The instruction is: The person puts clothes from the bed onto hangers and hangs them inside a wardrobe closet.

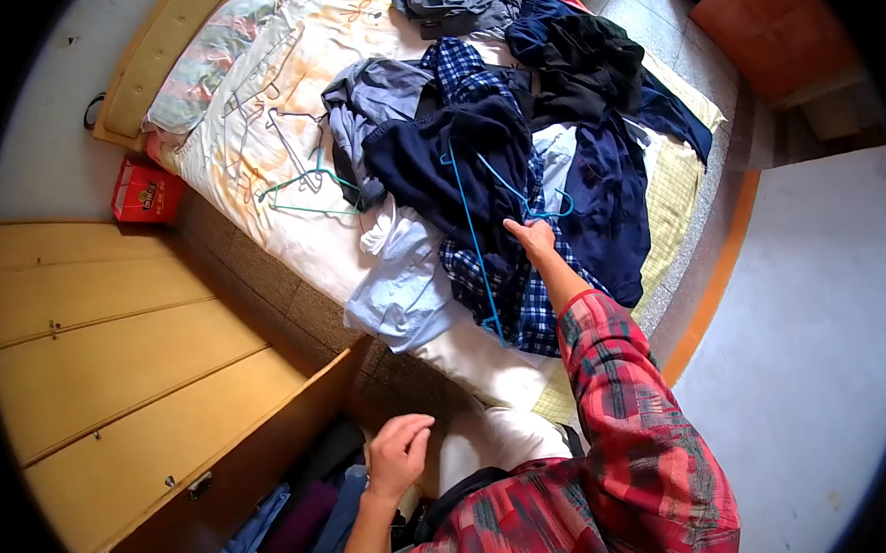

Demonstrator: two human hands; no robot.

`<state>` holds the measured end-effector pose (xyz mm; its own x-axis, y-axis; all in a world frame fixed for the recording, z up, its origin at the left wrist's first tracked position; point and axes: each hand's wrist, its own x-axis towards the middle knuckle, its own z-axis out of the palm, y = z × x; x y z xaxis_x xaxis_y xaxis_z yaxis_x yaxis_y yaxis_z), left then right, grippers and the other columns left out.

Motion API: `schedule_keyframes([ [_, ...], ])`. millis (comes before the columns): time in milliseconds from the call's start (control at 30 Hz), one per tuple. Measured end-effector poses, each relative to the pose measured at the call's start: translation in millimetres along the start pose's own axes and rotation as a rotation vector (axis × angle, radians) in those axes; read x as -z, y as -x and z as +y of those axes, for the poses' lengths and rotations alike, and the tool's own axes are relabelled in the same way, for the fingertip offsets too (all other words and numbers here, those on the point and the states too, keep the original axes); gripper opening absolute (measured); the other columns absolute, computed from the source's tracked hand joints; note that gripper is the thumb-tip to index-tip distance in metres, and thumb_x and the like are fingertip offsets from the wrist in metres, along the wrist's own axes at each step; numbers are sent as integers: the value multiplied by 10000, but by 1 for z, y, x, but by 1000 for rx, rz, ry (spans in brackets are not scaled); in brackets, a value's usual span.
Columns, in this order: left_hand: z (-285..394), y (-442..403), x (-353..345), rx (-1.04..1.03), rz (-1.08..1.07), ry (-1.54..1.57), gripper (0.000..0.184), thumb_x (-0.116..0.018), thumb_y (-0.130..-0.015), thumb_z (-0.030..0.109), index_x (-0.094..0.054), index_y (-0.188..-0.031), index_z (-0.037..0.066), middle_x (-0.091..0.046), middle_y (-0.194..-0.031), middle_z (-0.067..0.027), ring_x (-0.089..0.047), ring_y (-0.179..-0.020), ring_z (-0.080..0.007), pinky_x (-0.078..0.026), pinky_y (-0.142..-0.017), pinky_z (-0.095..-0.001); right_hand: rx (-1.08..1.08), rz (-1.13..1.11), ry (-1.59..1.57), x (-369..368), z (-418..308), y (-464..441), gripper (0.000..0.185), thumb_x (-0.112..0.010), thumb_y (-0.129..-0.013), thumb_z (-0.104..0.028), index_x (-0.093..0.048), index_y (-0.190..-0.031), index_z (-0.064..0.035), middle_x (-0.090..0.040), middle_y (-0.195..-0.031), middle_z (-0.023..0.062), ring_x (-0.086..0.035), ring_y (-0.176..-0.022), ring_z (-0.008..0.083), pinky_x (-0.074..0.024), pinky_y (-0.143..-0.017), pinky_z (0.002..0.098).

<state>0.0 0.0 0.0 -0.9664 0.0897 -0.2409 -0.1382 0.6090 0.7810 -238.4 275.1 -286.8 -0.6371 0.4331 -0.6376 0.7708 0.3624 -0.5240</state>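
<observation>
My right hand (533, 238) reaches over the bed, its fingers closed on a blue clothes hanger (473, 237) close to the hook. The hanger lies against a dark navy garment (456, 141) and a blue-and-white checked shirt (535, 312). Beside these is a light blue shirt (403, 284); navy trousers (609, 203) are spread to the right. My left hand (399, 454) is low in front of my body, near the open wardrobe. Its fingers are loosely bent, a gap shows at the thumb, and nothing is visible in it.
Loose hangers, one of them a green hanger (308, 183), lie on the white bedsheet (319, 13). More dark clothes (592, 68) are heaped farther back. An open wardrobe door (222, 458) stands at lower left, with folded clothes (295, 515) behind it. A red box (146, 192) sits by the bed.
</observation>
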Motion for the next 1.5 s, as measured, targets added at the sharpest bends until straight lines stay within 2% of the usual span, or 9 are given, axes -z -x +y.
schedule_keyframes([
  [67,5,13,1,25,-26,5,134,-592,-780,9,-657,-896,19,-650,-876,-131,-630,-823,-268,-502,-742,-331,69,99,42,-7,4,12,348,-683,-659,-349,-626,-830,-51,-650,-807,106,-625,-727,240,-476,-667,356],
  [233,-1,2,4,-7,4,17,132,-594,-783,14,-658,-898,19,-650,-863,-129,-634,-801,-263,-503,-718,-320,309,-3,-263,20,-15,28,225,-599,-609,-204,-499,-638,-4,-569,-625,122,-499,-572,231,-396,-557,355],
  [400,10,8,27,-92,88,-18,131,-601,-775,3,-664,-888,22,-650,-849,-127,-638,-767,-254,-506,-683,-303,880,12,-141,93,-33,135,136,-528,-601,-29,-394,-612,-10,-401,-610,117,-387,-527,207,-342,-507,306],
  [600,27,20,64,-233,224,-12,105,-594,-786,-6,-666,-860,11,-659,-813,-119,-647,-758,-223,-501,-689,-289,1323,227,-56,222,-36,270,265,-543,-524,75,-304,-536,-39,-599,-750,154,-575,-615,271,-425,-531,322],
  [700,36,22,82,-307,250,33,107,-599,-789,-14,-664,-872,3,-659,-813,-103,-639,-752,-188,-493,-685,-268,1543,323,-100,270,-55,312,286,-538,-547,151,-323,-596,-31,-485,-653,62,-494,-579,154,-373,-513,264],
  [1100,110,51,88,-705,298,420,311,-609,-829,60,-599,-1140,61,-610,-1116,-89,-587,-964,-150,-491,-765,-265,1653,-388,-289,339,-149,494,362,-557,-495,-5,-228,-587,-125,-485,-696,62,-354,-589,98,-261,-505,234],
  [1233,138,65,89,-934,436,340,458,-690,-785,182,-544,-1201,63,-548,-1218,-115,-511,-1129,-229,-431,-910,-340,1622,-900,-428,340,-160,527,320,-531,-568,42,-280,-597,-154,-430,-689,38,-334,-594,110,-279,-505,234],
  [1433,173,91,104,-818,28,304,450,-742,-720,141,-584,-1125,24,-636,-1048,-129,-605,-992,-229,-467,-844,-309,1503,-956,-437,314,-163,556,302,-523,-548,46,-303,-622,-146,-485,-725,72,-438,-644,139,-352,-560,241],
  [1500,167,90,111,-723,-102,480,423,-750,-702,75,-601,-1093,7,-663,-949,-66,-602,-851,-108,-474,-790,-250,1540,-682,-304,315,-161,547,287,-528,-559,45,-320,-636,-137,-523,-753,73,-490,-694,137,-392,-616,235],
])
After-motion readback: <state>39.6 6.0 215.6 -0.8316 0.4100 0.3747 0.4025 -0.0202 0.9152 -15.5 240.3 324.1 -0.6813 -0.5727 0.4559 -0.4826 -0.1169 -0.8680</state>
